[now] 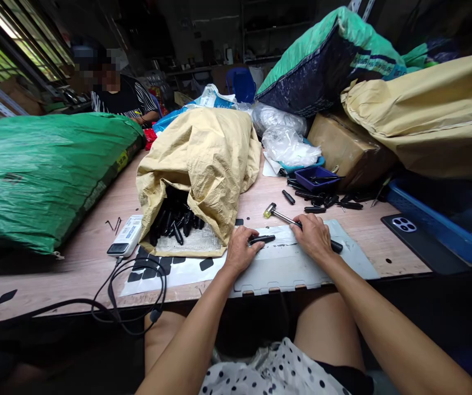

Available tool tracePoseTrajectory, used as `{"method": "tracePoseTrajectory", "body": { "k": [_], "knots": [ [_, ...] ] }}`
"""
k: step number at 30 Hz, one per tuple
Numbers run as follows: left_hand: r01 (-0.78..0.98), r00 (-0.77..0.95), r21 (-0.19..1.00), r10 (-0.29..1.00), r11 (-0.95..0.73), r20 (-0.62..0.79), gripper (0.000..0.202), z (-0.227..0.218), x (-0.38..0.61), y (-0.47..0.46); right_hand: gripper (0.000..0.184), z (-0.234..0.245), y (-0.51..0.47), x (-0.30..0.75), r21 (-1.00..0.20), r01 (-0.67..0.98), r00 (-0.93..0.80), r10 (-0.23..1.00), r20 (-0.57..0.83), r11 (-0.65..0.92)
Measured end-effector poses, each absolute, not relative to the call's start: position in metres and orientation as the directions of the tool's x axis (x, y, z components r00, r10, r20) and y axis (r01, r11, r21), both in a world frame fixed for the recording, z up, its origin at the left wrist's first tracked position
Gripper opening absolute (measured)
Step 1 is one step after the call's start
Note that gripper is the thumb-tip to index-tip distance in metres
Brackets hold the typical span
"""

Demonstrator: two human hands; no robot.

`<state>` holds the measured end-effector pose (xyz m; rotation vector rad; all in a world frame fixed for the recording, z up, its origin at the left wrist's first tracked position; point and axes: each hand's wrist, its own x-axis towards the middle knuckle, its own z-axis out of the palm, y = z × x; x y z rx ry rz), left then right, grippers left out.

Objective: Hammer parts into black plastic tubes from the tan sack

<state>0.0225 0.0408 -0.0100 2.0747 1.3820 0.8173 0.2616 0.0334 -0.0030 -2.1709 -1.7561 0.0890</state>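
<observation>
My left hand is closed on one end of a slim black handle-like piece, which lies along a grey-white board. My right hand is wrapped round the shaft of a small hammer. The hammer's head, with a yellowish face, points left and away from me; its black grip end sticks out at the right of my palm. A beige woven sack gapes just left of my left hand, with many black pieces inside it.
Loose black pieces lie around a small purple tray. A phone rests by a blue basket at right. A white device with a looped cable is at left. A green sack and cardboard box flank the table; a person sits behind.
</observation>
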Motion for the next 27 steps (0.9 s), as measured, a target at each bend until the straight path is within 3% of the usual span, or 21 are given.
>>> {"method": "tracePoseTrajectory", "body": {
  "k": [4,10,14,20,27],
  "knots": [
    [0.623,0.281,0.719,0.946,-0.308,0.161,0.017,-0.007,0.024,0.043,0.023,0.009,0.03,0.269,-0.31,0.943,0.2,0.95,0.24,-0.12],
    [0.613,0.27,0.752,0.959,-0.243,0.09,0.021,-0.007,0.024,0.046,0.025,0.029,-0.003,0.268,-0.559,0.82,0.071,0.946,0.316,0.125],
    [0.603,0.268,0.768,0.961,-0.216,0.061,0.021,-0.007,0.025,0.048,0.03,0.03,-0.023,0.254,-0.629,0.745,-0.018,0.949,0.314,0.222],
    [0.623,0.245,0.754,0.967,-0.21,0.066,0.021,-0.005,0.026,0.048,0.036,0.028,-0.04,0.236,-0.595,0.759,-0.095,0.948,0.303,0.266],
    [0.635,0.203,0.749,0.976,-0.187,0.071,0.021,-0.006,0.028,0.046,0.042,0.026,-0.053,0.234,-0.435,0.866,-0.106,0.939,0.326,0.249]
  ]
}}
